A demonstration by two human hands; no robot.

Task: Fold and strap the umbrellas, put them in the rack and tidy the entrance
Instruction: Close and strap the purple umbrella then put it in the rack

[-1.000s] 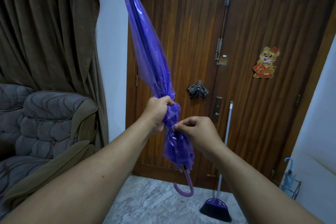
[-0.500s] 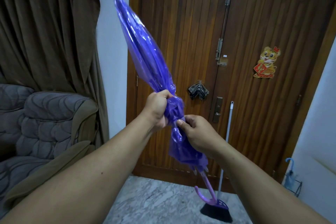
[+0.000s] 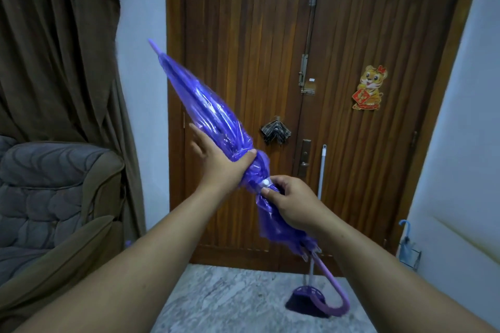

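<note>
A folded purple transparent umbrella [image 3: 208,113] slants from upper left to lower right in front of the wooden door, its hooked handle [image 3: 334,303] low at the right. My left hand [image 3: 216,159] lies along the canopy with straight, spread fingers underneath and the thumb over the top. My right hand [image 3: 292,205] grips the bunched canopy just below and pinches the strap at its white snap [image 3: 266,183]. A wire rack [image 3: 411,257] on the right wall holds a light blue umbrella [image 3: 404,227].
A purple broom [image 3: 307,303] leans against the door [image 3: 243,35], its pole rising beside the lock. A grey sofa [image 3: 54,192] and brown curtain [image 3: 54,48] fill the left. Marble floor [image 3: 230,300] lies below. A tiger sticker [image 3: 369,88] is on the door.
The umbrella has tipped from nearly upright to a slant, tip dropping left and handle swinging right. My left hand's fingers have straightened. My right hand moved onto the strap snap.
</note>
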